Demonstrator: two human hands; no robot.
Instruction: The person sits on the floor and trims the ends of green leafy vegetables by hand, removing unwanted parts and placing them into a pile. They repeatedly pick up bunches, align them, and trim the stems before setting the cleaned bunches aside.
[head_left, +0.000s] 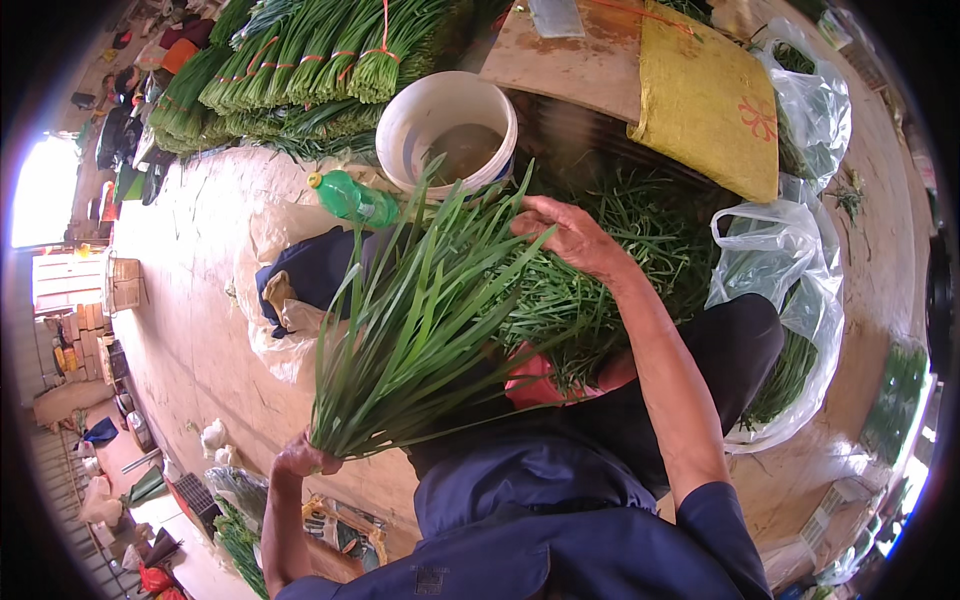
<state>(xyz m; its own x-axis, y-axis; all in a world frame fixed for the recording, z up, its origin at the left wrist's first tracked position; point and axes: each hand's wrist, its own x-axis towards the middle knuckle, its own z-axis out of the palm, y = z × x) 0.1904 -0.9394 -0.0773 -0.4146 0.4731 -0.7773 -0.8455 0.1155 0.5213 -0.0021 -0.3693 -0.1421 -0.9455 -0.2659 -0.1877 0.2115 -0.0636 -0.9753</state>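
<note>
My left hand (306, 455) grips a bunch of long flat green leaves, likely garlic chives (420, 322), at its gathered end, low on the left. The leaves fan out up and to the right. At their spread tips is my right hand (566, 232), its fingers bent around or against a few leaf ends; whether it pinches any cannot be told. Beneath the right forearm lies a heap of loose green trimmings (600, 300), with part of a red-pink container (532, 379) below it. Just beyond the leaf tips stands a white plastic bucket (386, 142) with murky water inside.
Tied green bundles (322, 67) are stacked at the upper left. A green plastic bottle (356, 199) lies beside the bucket, near dark blue cloth (307, 270) on clear plastic. A wooden board (577, 67) and yellow sack (705, 105) are ahead; plastic bags of greens (780, 255) lie right.
</note>
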